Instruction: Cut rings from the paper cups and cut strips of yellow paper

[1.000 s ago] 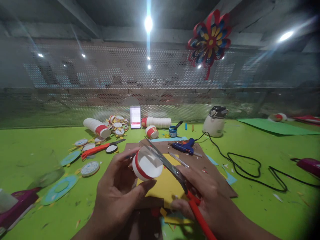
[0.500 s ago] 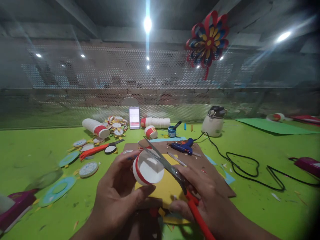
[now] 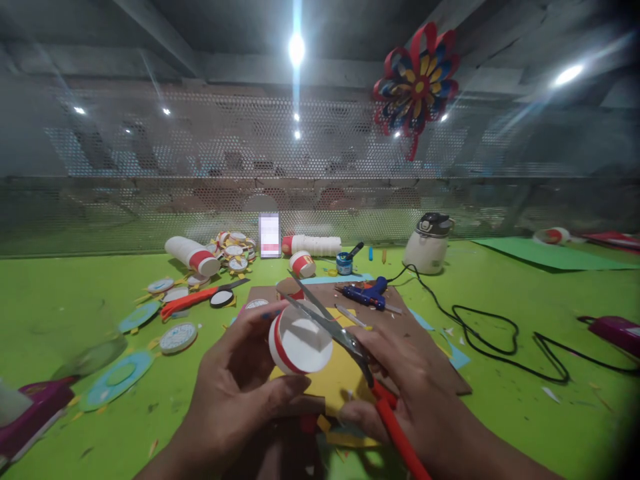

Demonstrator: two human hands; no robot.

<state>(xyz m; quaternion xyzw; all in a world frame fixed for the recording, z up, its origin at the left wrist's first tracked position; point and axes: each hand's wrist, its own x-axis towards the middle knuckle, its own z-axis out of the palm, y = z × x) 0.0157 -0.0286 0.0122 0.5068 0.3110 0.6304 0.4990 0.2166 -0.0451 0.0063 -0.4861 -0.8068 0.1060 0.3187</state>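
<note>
One cup (image 3: 301, 341) gripped in left hand (image 3: 231, 381), scissors (image 3: 349, 341) gripped in right hand (image 3: 403, 377), disc (image 3: 179, 338) print illegible

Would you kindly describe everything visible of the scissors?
The scissors have red, plastic-looking handles and grey, metallic-looking blades. The right hand grips them, hiding part of the handles. The blades are parted, tips pointing away and to the left, overlapping the rim of the red-banded white cup in the view; whether they touch it is unclear.

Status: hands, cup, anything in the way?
Left hand holding white cup. Right hand gripping red-handled scissors, open. Scissors overlap cup's upper edge in view.
</note>
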